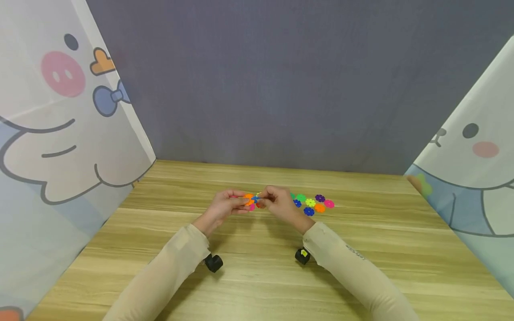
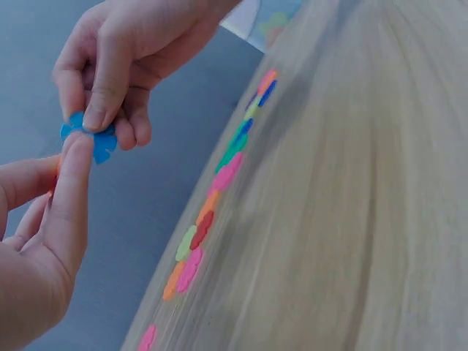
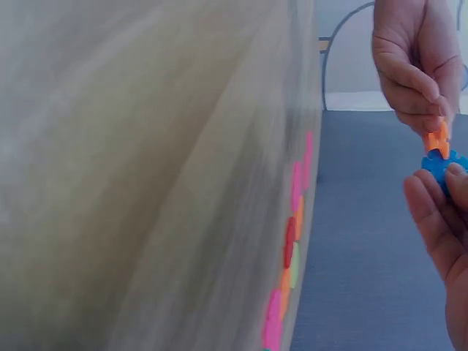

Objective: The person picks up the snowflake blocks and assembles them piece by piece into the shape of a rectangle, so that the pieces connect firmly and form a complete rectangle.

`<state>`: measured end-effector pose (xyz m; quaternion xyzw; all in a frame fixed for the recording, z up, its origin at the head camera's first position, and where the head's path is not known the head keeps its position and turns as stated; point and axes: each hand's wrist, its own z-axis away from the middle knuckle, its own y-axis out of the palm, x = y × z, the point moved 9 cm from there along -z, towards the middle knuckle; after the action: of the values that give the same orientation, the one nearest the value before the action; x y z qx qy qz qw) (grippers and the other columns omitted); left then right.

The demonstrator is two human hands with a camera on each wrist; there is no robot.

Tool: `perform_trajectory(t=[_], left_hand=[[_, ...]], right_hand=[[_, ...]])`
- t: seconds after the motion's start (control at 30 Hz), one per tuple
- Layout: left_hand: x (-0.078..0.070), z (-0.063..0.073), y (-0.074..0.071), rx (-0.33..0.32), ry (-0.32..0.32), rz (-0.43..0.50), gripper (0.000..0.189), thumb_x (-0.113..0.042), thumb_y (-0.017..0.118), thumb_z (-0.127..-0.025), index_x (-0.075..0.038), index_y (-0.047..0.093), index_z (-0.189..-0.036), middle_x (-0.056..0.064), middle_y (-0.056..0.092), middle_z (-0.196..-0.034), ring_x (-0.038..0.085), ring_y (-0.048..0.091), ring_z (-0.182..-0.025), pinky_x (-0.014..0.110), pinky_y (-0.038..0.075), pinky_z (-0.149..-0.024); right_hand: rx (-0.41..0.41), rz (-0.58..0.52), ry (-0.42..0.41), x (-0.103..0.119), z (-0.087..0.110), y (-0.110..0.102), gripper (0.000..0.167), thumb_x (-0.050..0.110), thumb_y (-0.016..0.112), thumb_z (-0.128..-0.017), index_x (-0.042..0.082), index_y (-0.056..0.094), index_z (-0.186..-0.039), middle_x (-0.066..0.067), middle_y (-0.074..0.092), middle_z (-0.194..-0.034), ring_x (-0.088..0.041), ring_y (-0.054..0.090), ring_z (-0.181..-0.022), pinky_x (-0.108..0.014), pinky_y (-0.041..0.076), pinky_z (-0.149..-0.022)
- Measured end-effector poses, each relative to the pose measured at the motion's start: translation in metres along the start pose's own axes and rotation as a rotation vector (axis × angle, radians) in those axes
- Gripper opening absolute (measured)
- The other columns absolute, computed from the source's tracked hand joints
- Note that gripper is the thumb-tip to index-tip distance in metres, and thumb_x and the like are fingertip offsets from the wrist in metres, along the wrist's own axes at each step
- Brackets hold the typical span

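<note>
My left hand [image 1: 221, 207] pinches an orange flower-shaped plastic disc [image 3: 437, 137] between thumb and fingers. A blue disc of the same kind [image 2: 104, 145] is pinched by my right hand [image 1: 279, 204]. In the right wrist view the two notched discs meet edge to edge; how deeply they interlock cannot be told. Both hands hold them just above the table, in front of my body. In the left wrist view the fingers cover most of the orange disc.
Loose discs lie on the wooden table [image 1: 257, 276], several right of my hands, including a pink disc [image 1: 329, 203], a purple disc [image 1: 320, 198] and a green disc [image 1: 300, 197]. More lie beneath the hands, among them a red disc [image 2: 202, 230]. A grey panel [image 1: 281, 89] stands behind.
</note>
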<state>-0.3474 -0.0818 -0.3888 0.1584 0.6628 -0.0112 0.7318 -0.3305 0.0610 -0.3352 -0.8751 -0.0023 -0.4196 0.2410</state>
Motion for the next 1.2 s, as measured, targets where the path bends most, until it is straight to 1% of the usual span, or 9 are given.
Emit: perform_trajectory(t=[0.17, 0.33, 0.5, 0.63, 0.73, 0.83, 1.03, 1.13, 1.2], left_hand=[[0.002, 0.001, -0.003, -0.026, -0.014, 0.019, 0.027, 0.009, 0.056, -0.097, 0.017, 0.051, -0.122, 0.016, 0.067, -0.094, 0.015, 0.071, -0.069, 0.025, 0.059, -0.068], [0.004, -0.001, -0.009, -0.003, -0.035, 0.017, 0.027, 0.007, 0.055, -0.098, 0.016, 0.05, -0.123, 0.012, 0.069, -0.088, 0.013, 0.071, -0.07, 0.026, 0.059, -0.069], [0.005, -0.003, -0.011, 0.014, -0.044, 0.001, 0.018, 0.004, 0.057, -0.099, 0.01, 0.05, -0.115, 0.009, 0.068, -0.084, 0.012, 0.07, -0.069, 0.026, 0.059, -0.068], [0.007, -0.003, -0.014, 0.015, -0.052, -0.038, 0.013, 0.001, 0.059, -0.099, 0.005, 0.05, -0.107, 0.008, 0.068, -0.086, 0.012, 0.069, -0.068, 0.025, 0.059, -0.066], [0.008, -0.003, -0.016, 0.017, -0.054, -0.057, 0.01, 0.002, 0.058, -0.099, 0.002, 0.049, -0.103, 0.007, 0.069, -0.087, 0.012, 0.069, -0.068, 0.024, 0.058, -0.065], [0.009, -0.003, -0.018, 0.027, -0.051, -0.051, 0.008, 0.002, 0.058, -0.099, 0.0, 0.05, -0.1, 0.006, 0.069, -0.087, 0.013, 0.071, -0.07, 0.024, 0.058, -0.065], [0.004, -0.001, -0.026, 0.035, -0.035, -0.022, 0.006, 0.0, 0.06, -0.099, 0.002, 0.056, -0.102, 0.007, 0.07, -0.087, 0.012, 0.071, -0.074, 0.021, 0.057, -0.063], [0.002, 0.0, -0.034, 0.017, -0.041, -0.019, 0.01, 0.002, 0.056, -0.1, 0.005, 0.05, -0.107, 0.005, 0.071, -0.088, 0.01, 0.071, -0.074, 0.019, 0.056, -0.063], [0.0, 0.0, -0.041, 0.0, -0.046, -0.013, 0.012, 0.002, 0.053, -0.101, 0.003, 0.045, -0.11, 0.005, 0.072, -0.088, 0.01, 0.071, -0.074, 0.019, 0.056, -0.063]], right_hand=[[0.004, 0.002, 0.025, -0.001, -0.001, 0.002, 0.007, -0.01, 0.063, -0.092, -0.004, 0.066, -0.089, -0.025, 0.069, -0.082, -0.044, 0.067, -0.072, -0.052, 0.057, -0.064], [0.046, 0.007, -0.026, 0.002, -0.008, 0.006, 0.007, -0.009, 0.064, -0.093, -0.004, 0.066, -0.088, -0.023, 0.068, -0.079, -0.041, 0.067, -0.068, -0.047, 0.058, -0.061], [0.083, 0.024, -0.062, 0.005, -0.015, 0.008, 0.01, -0.011, 0.066, -0.09, -0.003, 0.068, -0.085, -0.017, 0.07, -0.077, -0.04, 0.067, -0.066, -0.049, 0.057, -0.058], [0.124, 0.004, -0.019, 0.001, -0.017, 0.01, 0.009, -0.01, 0.066, -0.09, -0.002, 0.071, -0.088, -0.014, 0.071, -0.081, -0.044, 0.067, -0.07, -0.053, 0.057, -0.061], [0.137, 0.004, 0.011, -0.003, -0.017, 0.012, 0.01, -0.009, 0.065, -0.092, -0.003, 0.072, -0.091, -0.015, 0.072, -0.083, -0.042, 0.069, -0.074, -0.053, 0.057, -0.064], [0.132, 0.032, 0.038, -0.006, -0.017, 0.011, 0.01, -0.006, 0.065, -0.093, -0.003, 0.073, -0.096, -0.015, 0.073, -0.086, -0.035, 0.071, -0.078, -0.049, 0.059, -0.067], [0.117, 0.101, 0.123, -0.014, -0.021, 0.01, 0.015, 0.003, 0.069, -0.093, -0.001, 0.072, -0.107, -0.01, 0.074, -0.096, -0.019, 0.071, -0.085, -0.029, 0.058, -0.071], [0.124, 0.116, 0.15, -0.017, -0.024, 0.011, 0.021, 0.005, 0.07, -0.093, -0.003, 0.07, -0.112, -0.011, 0.074, -0.099, -0.018, 0.071, -0.087, -0.027, 0.058, -0.073], [0.127, 0.127, 0.159, -0.018, -0.026, 0.011, 0.024, 0.006, 0.071, -0.093, -0.004, 0.069, -0.115, -0.011, 0.074, -0.099, -0.019, 0.071, -0.087, -0.028, 0.058, -0.073]])
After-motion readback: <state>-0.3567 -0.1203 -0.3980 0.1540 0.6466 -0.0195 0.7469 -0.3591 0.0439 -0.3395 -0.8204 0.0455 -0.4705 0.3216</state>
